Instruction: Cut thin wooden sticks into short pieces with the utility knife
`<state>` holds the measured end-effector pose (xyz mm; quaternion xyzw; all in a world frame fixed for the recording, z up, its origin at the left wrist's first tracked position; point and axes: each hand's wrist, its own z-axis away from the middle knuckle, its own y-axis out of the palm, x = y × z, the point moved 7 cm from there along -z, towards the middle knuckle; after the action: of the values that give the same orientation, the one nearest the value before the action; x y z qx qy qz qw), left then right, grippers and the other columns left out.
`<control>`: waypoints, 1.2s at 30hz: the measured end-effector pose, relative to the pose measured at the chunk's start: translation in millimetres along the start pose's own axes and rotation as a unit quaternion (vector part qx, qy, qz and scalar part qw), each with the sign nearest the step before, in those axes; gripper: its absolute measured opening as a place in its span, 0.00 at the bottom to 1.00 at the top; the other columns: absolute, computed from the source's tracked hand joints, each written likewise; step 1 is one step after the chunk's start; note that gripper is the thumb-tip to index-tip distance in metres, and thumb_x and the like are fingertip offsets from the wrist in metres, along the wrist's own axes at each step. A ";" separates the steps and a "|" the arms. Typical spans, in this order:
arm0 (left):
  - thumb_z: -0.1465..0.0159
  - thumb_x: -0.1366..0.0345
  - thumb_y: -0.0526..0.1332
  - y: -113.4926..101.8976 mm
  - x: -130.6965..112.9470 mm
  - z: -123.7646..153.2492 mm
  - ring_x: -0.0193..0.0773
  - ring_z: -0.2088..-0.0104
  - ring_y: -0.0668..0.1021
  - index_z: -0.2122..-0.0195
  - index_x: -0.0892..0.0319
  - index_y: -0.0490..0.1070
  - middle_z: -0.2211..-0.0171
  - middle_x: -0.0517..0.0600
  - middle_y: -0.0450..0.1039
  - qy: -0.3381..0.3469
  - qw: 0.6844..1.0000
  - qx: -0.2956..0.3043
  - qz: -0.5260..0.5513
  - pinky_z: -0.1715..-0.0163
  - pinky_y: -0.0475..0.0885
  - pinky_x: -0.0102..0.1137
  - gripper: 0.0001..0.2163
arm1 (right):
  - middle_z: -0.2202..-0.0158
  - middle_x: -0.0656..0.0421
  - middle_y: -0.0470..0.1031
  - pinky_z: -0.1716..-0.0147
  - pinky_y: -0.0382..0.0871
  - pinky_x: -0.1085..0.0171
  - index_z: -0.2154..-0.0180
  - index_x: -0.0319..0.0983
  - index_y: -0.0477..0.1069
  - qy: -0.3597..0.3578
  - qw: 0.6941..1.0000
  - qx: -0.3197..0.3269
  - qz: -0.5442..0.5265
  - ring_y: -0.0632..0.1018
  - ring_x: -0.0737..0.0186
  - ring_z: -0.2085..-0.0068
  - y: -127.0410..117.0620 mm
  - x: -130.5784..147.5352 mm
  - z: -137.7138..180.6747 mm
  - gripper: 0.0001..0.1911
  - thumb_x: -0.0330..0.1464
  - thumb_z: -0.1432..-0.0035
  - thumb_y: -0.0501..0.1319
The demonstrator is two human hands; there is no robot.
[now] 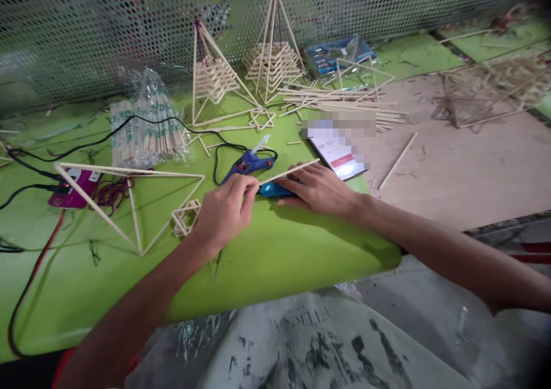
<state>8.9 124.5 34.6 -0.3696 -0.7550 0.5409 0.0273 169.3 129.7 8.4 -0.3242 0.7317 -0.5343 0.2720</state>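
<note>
My left hand [227, 208] pinches one end of a thin wooden stick [289, 172], which slants up to the right over my other hand. My right hand [316, 187] lies over a shiny blue hand tool [273, 190], its fingers curled on it; its kind is mostly hidden. Just behind both hands rests a blue glue gun [248, 164] with a clear glue stick poking out. Left of my left hand, a small stacked stick frame [186, 218] sits beside a large open triangular stick frame [131, 205].
Two stick pyramids [215, 79] with purple thread stand at the back by a perforated metal screen [163, 39]. Bagged chopsticks [159, 128], a purple power strip [73, 188] with cables, loose sticks [344, 102] and a phone [338, 154] lie around. The green table's [275, 268] front edge is near me.
</note>
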 end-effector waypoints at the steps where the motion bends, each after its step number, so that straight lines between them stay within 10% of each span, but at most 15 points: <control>1: 0.31 0.65 0.56 0.3 0.7 -0.1 0.32 0.68 0.77 0.58 0.57 0.68 0.62 0.48 0.76 -0.001 1.000 0.000 -0.003 0.69 0.69 0.26 0.04 | 0.63 0.52 0.76 0.62 0.67 0.59 0.49 0.33 0.71 -0.011 1.000 -0.011 0.015 0.74 0.58 0.62 -3.9 4.5 1.2 0.22 0.43 0.32 0.52; 8: 0.31 0.64 0.55 1.9 -1.8 -1.8 0.35 0.66 0.78 0.58 0.57 0.69 0.65 0.48 0.76 0.037 0.998 0.002 -0.046 0.67 0.69 0.28 0.06 | 0.52 0.51 0.75 0.57 0.68 0.56 0.51 0.40 0.71 -0.075 0.985 -0.156 0.020 0.73 0.55 0.50 -49.0 25.6 3.9 0.12 0.32 0.37 0.59; 20: 0.33 0.66 0.56 5.0 -14.1 4.2 0.38 0.66 0.79 0.55 0.59 0.72 0.66 0.52 0.78 0.125 0.988 0.013 -0.090 0.63 0.73 0.33 0.08 | 0.75 0.63 0.73 0.76 0.60 0.66 0.67 0.40 0.73 0.015 0.993 -0.114 -0.002 0.71 0.70 0.75 -32.5 13.6 -9.1 0.12 0.35 0.34 0.54; 36: 0.36 0.68 0.61 -7.3 -35.0 2.0 0.36 0.73 0.79 0.57 0.60 0.74 0.70 0.48 0.79 0.148 0.982 -0.047 -0.110 0.74 0.73 0.33 0.08 | 0.74 0.61 0.75 0.73 0.64 0.65 0.68 0.40 0.72 0.076 0.984 -0.152 -0.060 0.73 0.68 0.73 -42.7 11.6 -1.0 0.09 0.36 0.38 0.58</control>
<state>29.5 101.3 52.4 -0.3615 -0.8030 0.4382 0.1804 169.0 112.1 49.0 -0.3631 0.8025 -0.4551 0.1303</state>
